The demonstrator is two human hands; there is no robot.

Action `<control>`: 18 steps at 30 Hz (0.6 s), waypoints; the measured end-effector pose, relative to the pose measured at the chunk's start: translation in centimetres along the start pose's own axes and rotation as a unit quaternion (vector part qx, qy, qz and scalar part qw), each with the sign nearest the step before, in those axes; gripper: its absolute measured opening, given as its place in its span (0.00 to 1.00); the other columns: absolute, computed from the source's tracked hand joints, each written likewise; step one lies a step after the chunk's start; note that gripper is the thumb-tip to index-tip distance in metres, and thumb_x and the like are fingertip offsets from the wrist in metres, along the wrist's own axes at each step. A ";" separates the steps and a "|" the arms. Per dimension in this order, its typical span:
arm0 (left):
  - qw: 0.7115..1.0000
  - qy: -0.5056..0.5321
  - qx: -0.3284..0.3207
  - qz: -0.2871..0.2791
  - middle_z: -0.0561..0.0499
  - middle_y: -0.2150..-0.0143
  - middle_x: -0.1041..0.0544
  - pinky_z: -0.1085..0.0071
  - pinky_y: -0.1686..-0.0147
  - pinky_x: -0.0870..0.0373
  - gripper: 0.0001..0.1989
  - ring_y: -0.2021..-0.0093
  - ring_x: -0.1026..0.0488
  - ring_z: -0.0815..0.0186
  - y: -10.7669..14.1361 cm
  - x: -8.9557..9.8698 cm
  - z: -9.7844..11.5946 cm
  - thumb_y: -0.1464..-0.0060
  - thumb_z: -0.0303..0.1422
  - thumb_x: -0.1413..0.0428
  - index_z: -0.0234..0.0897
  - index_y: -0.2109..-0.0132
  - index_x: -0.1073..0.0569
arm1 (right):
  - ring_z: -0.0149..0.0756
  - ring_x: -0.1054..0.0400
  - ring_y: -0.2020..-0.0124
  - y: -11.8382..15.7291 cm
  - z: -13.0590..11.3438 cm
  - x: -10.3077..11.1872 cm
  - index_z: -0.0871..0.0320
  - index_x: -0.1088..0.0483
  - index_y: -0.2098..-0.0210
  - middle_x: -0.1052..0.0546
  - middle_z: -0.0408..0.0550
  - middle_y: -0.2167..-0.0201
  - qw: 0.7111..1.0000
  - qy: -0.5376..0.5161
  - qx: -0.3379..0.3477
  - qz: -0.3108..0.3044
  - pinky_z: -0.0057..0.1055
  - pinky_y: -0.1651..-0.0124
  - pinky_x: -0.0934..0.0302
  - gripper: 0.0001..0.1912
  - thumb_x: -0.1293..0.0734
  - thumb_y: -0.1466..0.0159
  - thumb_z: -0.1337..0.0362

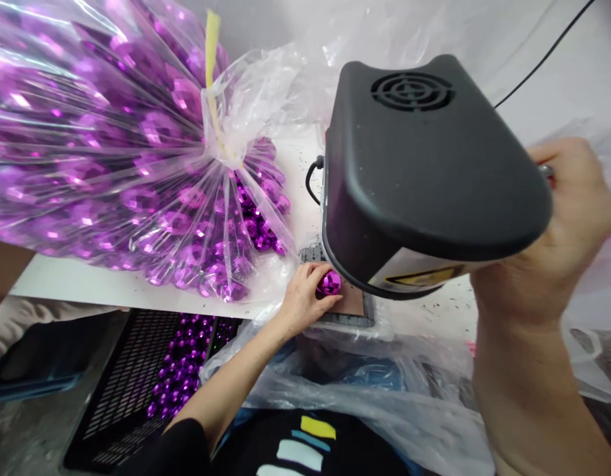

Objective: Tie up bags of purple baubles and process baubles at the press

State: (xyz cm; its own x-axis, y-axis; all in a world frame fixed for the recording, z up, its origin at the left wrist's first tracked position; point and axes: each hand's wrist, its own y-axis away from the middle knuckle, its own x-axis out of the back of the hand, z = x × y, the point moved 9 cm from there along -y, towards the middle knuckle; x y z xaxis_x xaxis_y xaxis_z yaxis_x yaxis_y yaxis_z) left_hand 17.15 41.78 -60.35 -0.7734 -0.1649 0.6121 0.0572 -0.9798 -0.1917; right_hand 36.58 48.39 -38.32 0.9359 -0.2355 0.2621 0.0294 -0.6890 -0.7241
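Note:
My left hand [305,297] is closed around a shiny purple faceted ball [330,283], thumb on the near side and fingers on the far side. The ball is over a brown pad [352,303] on a dark grey base plate [369,312], below the front of a black machine [434,165]. A round vent and a yellow warning label [422,272] show on its housing. My right hand [568,218] is up at the machine's right side, its fingers curled round a handle whose metal end [547,172] shows; the machine's housing hides the rest.
A tied clear bag [112,152] full of purple balls fills the left of the white table [62,281]. Loose purple balls [263,211] lie beside it. Below, a black crate [117,383] holds more balls. Plastic sheeting [385,396] hangs over the table's front edge. Someone's sleeve [18,324] is at far left.

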 end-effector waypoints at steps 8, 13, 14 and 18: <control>0.999 -0.012 0.041 0.004 0.46 0.50 0.24 0.50 0.42 0.32 0.20 0.46 0.29 0.52 -0.4 -1.1 1.0 0.49 0.36 0.36 0.43 0.49 0.26 | 0.13 0.46 0.80 0.1 -0.1 0.1 0.61 0.35 0.65 0.41 0.33 0.81 1.000 0.017 0.024 0.012 0.21 0.71 0.51 0.11 0.38 0.31 0.60; 0.999 -0.006 0.027 -0.028 0.45 0.50 0.23 0.46 0.36 0.40 0.19 0.45 0.29 0.52 -0.3 -1.9 1.4 0.46 0.36 0.39 0.41 0.47 0.27 | 0.15 0.45 0.75 0.2 0.5 0.4 0.61 0.32 0.65 0.38 0.37 0.77 0.999 0.015 0.015 0.030 0.20 0.71 0.53 0.12 0.37 0.32 0.58; 0.999 -0.008 0.025 -0.032 0.45 0.50 0.23 0.46 0.36 0.42 0.19 0.44 0.29 0.52 -0.3 -2.0 1.4 0.46 0.36 0.39 0.41 0.47 0.27 | 0.16 0.44 0.74 0.1 0.6 0.5 0.61 0.31 0.65 0.37 0.38 0.76 0.999 0.012 0.013 0.036 0.20 0.71 0.53 0.12 0.36 0.32 0.58; 0.999 0.002 0.022 -0.025 0.45 0.49 0.24 0.45 0.35 0.43 0.18 0.44 0.30 0.51 -0.5 -2.2 1.4 0.46 0.38 0.39 0.42 0.48 0.27 | 0.19 0.43 0.73 0.0 0.9 0.5 0.62 0.29 0.66 0.36 0.40 0.76 0.999 -0.013 -0.001 0.036 0.20 0.72 0.51 0.13 0.34 0.34 0.57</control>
State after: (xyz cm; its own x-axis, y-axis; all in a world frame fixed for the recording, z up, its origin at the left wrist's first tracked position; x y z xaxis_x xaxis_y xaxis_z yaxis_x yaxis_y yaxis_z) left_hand 19.74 42.51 -60.54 -0.7788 -0.1161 0.6164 0.0473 -0.9908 -0.1269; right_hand 37.35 48.84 -38.74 0.9445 -0.2664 0.1921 -0.0390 -0.6718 -0.7397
